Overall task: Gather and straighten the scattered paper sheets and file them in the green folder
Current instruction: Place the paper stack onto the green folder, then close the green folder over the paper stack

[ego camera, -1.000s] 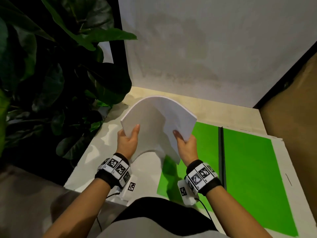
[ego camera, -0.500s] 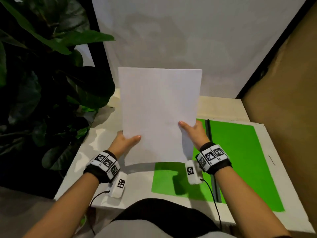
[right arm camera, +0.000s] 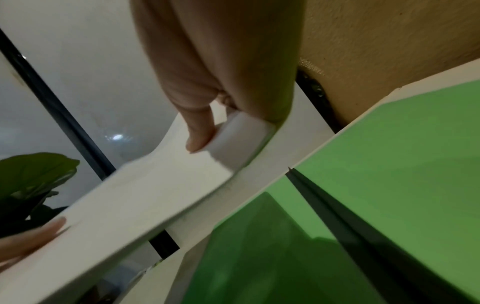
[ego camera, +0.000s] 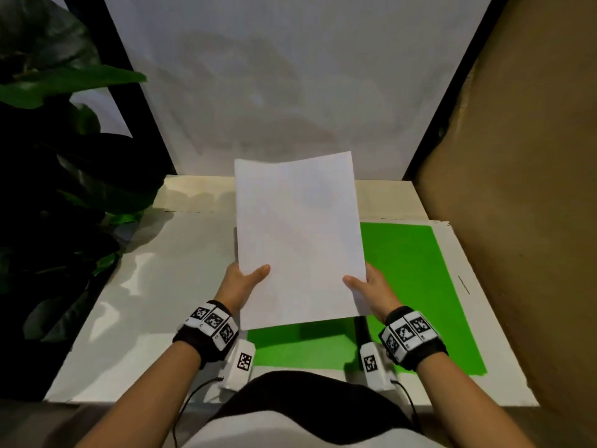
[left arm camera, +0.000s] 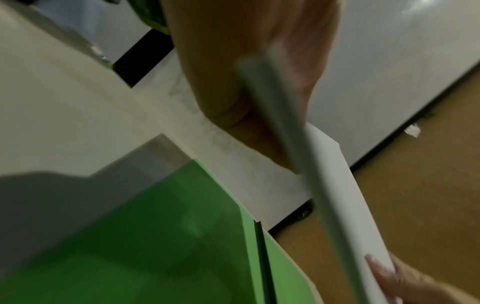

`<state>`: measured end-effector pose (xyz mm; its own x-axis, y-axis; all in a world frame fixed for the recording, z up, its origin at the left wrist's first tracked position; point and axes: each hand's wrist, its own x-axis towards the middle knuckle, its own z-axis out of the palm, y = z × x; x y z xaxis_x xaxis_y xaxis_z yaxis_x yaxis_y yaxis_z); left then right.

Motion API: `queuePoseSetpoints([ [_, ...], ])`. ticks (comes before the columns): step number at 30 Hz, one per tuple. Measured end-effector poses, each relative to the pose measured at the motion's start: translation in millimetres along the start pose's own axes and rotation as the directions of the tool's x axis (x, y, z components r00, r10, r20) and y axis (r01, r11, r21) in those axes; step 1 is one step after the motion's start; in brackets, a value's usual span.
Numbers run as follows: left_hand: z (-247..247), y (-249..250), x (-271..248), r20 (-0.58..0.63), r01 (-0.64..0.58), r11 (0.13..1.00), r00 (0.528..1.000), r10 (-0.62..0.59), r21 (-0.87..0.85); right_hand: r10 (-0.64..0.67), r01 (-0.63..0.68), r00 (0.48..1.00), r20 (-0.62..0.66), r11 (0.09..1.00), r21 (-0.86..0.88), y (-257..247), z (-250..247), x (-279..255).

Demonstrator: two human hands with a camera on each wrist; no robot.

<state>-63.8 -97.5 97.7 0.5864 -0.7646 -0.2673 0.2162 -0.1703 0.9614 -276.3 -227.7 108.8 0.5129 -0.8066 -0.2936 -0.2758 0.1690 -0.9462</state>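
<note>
Left hand (ego camera: pixel 243 280) and right hand (ego camera: pixel 371 287) are each pinching the blank, unprinted paper stack (ego camera: pixel 297 240) by its lower corners, holding it above the open green folder (ego camera: pixel 410 286).

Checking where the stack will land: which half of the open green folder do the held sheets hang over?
The left half, mostly hidden behind the paper stack; the right half lies uncovered beyond the dark spine.
</note>
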Motion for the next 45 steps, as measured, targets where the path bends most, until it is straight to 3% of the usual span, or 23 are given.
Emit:
queuePoseSetpoints([
  [5,18,-26,-1,-0.136,-0.010,0.997,0.990,0.020,0.070,0.031,-0.030,0.999,0.015,0.999,-0.040,24,-14,4],
  [9,21,-48,7,-0.149,0.010,0.976,0.989,0.023,0.218,0.187,-0.179,0.982,0.037,0.970,-0.167,58,-12,13],
  [12,15,-69,20,-0.117,0.093,0.917,0.992,-0.051,0.387,0.329,-0.334,0.942,-0.065,0.905,-0.265,86,-24,11],
  [16,10,-85,31,-0.150,0.210,0.836,0.976,-0.155,0.508,0.278,-0.380,0.918,-0.281,0.819,-0.431,94,-70,10],
  [20,21,-83,37,-0.143,0.207,0.824,0.978,-0.154,0.528,0.267,-0.546,0.816,-0.513,0.647,-0.533,95,-125,18],
  [23,35,-89,36,-0.157,0.222,0.870,0.973,-0.169,0.440,0.355,-0.700,0.688,-0.633,0.555,-0.450,96,-153,18],
  [25,40,-93,35,-0.171,0.232,0.876,0.970,-0.174,0.422,0.391,-0.748,0.634,-0.668,0.530,-0.400,99,-166,22],
  [29,38,-96,37,-0.187,0.250,0.867,0.965,-0.185,0.431,0.449,-0.772,0.616,-0.647,0.507,-0.383,105,-178,31],
  [34,43,-96,37,-0.204,0.279,0.804,0.958,-0.200,0.525,0.449,-0.816,0.569,-0.689,0.411,-0.407,103,-178,34],
  [36,44,-97,36,-0.209,0.286,0.758,0.957,-0.200,0.586,0.458,-0.810,0.579,-0.674,0.419,-0.411,102,-180,35],
  [40,47,-98,32,-0.259,0.304,0.646,0.951,-0.167,0.700,0.451,-0.783,0.588,-0.672,0.526,-0.332,111,-196,37],
  [42,48,-97,30,-0.282,0.315,0.605,0.947,-0.152,0.731,0.447,-0.744,0.631,-0.634,0.580,-0.332,110,-201,33],
  [45,48,-98,29,-0.302,0.326,0.592,0.942,-0.143,0.737,0.389,-0.615,0.760,-0.521,0.688,-0.384,99,-209,25],
])
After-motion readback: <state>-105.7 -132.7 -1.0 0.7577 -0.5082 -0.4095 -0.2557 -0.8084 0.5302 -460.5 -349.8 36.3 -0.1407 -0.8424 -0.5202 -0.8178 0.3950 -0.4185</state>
